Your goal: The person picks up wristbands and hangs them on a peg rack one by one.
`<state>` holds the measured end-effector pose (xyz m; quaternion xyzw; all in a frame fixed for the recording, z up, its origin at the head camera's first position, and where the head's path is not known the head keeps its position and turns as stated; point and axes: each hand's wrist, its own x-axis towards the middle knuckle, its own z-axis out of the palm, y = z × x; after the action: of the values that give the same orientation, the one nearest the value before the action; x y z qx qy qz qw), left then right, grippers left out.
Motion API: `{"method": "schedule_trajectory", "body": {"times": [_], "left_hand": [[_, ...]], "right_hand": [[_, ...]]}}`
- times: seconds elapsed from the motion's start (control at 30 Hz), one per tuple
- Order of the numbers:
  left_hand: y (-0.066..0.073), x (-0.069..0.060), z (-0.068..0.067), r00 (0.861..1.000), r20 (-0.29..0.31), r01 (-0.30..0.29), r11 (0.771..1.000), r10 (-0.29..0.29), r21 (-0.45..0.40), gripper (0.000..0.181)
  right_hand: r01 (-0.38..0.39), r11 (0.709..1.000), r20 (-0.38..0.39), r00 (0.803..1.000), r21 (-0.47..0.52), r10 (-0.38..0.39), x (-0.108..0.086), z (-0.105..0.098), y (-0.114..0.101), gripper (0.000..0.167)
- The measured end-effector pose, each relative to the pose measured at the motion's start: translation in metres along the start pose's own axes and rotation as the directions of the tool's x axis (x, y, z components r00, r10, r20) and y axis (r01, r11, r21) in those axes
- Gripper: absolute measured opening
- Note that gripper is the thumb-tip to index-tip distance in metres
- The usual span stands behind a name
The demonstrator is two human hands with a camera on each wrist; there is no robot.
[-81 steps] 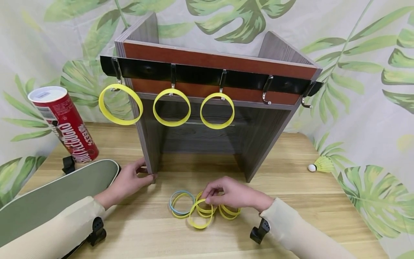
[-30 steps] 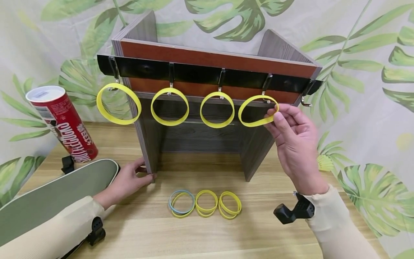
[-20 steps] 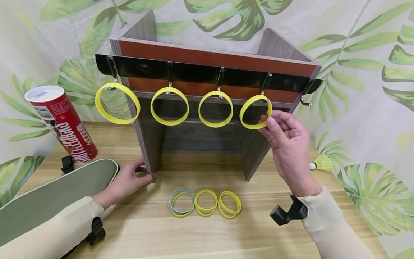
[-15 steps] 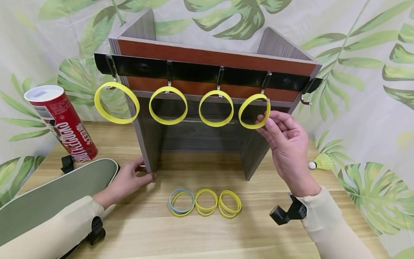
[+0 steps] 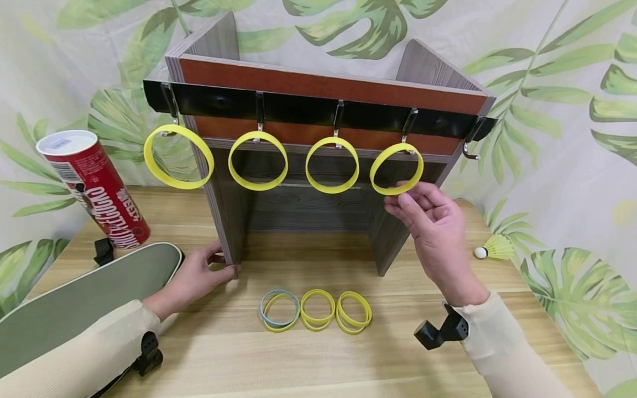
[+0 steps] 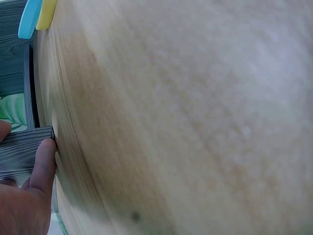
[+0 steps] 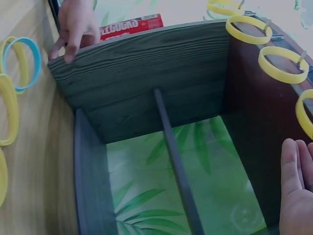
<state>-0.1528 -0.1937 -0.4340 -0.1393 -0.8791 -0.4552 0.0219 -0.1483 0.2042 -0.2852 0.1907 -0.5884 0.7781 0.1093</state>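
Note:
Four yellow silicone wristbands hang in a row on the black hook rail [image 5: 298, 102], one per hook. My right hand [image 5: 438, 232] is at the bottom of the fourth wristband [image 5: 374, 177], its fingertips behind the band and the thumb just below it. In the right wrist view those fingers [image 7: 292, 166] look straight beside the wristband [image 7: 304, 117]. My left hand [image 5: 196, 273] pinches the lower front edge of the grey wooden shelf's left side panel [image 5: 226, 221], which the left wrist view also shows between thumb and fingers.
On the table [image 5: 298, 365] lie several yellow wristbands [image 5: 353, 312] and a blue one [image 5: 280, 322]. The rightmost hook [image 5: 469, 152] is bare. A red can [image 5: 102, 193] and a green flat board [image 5: 99, 293] are at left; a yellow shuttlecock [image 5: 495, 247] lies right.
My right hand took a yellow wristband from the table, lifted it to the fourth hook and hung it there. It has since slid to the band's bottom. The left hand stayed.

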Motion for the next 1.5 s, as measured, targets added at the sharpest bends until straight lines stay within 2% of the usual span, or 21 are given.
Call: {"method": "schedule_trajectory", "body": {"times": [0.13, 0.23, 0.3, 0.47, 0.57, 0.67, 0.8, 0.9, 1.03, 1.17, 1.5], "left_hand": [[0.000, -0.001, 0.000, 1.000, 0.005, 0.010, 1.000, -0.010, -0.003, 0.044], [-0.001, -0.001, 0.000, 1.000, 0.005, 0.012, 1.000, -0.012, -0.004, 0.044], [-0.002, -0.001, 0.000, 1.000, 0.003, 0.011, 1.000, -0.011, -0.002, 0.044], [-0.001, -0.001, 0.000, 1.000, -0.003, 0.019, 1.000, -0.019, 0.006, 0.044], [0.000, -0.001, 0.000, 1.000, 0.001, 0.026, 1.000, -0.026, -0.005, 0.045], [0.000, -0.001, 0.000, 1.000, 0.006, 0.031, 0.999, -0.031, -0.015, 0.045], [0.000, 0.000, 0.000, 1.000, 0.008, 0.030, 0.999, -0.030, -0.023, 0.045], [-0.001, 0.000, 0.001, 1.000, 0.009, 0.018, 1.000, -0.018, -0.020, 0.045], [0.000, 0.000, 0.002, 1.000, 0.004, 0.007, 1.000, -0.007, -0.012, 0.044], [0.002, 0.000, 0.002, 1.000, 0.006, 0.006, 1.000, -0.006, -0.013, 0.044], [0.003, 0.000, 0.000, 1.000, 0.001, 0.009, 1.000, -0.009, -0.012, 0.042]], "right_hand": [[-0.044, 0.997, 0.038, 0.998, -0.061, 0.046, -0.005, -0.003, 0.011, 0.023], [-0.104, 0.980, 0.088, 0.989, -0.171, 0.120, -0.009, -0.006, 0.019, 0.019], [-0.135, 0.957, 0.127, 0.977, -0.257, 0.172, -0.011, -0.009, 0.025, 0.015], [-0.189, 0.886, 0.195, 0.936, -0.423, 0.292, -0.017, -0.017, 0.052, 0.020], [-0.235, 0.835, 0.212, 0.900, -0.498, 0.381, -0.022, -0.024, 0.072, 0.021], [-0.244, 0.757, 0.236, 0.854, -0.607, 0.464, -0.027, -0.031, 0.088, 0.021], [-0.162, 0.650, 0.300, 0.787, -0.742, 0.539, -0.030, -0.041, 0.101, 0.018], [-0.096, 0.610, 0.353, 0.741, -0.787, 0.572, -0.031, -0.048, 0.105, 0.015], [-0.064, 0.598, 0.399, 0.688, -0.799, 0.606, -0.033, -0.053, 0.109, 0.012], [-0.070, 0.586, 0.409, 0.650, -0.807, 0.641, -0.036, -0.055, 0.112, 0.011], [-0.067, 0.581, 0.416, 0.632, -0.811, 0.653, -0.037, -0.053, 0.113, 0.012]]}}
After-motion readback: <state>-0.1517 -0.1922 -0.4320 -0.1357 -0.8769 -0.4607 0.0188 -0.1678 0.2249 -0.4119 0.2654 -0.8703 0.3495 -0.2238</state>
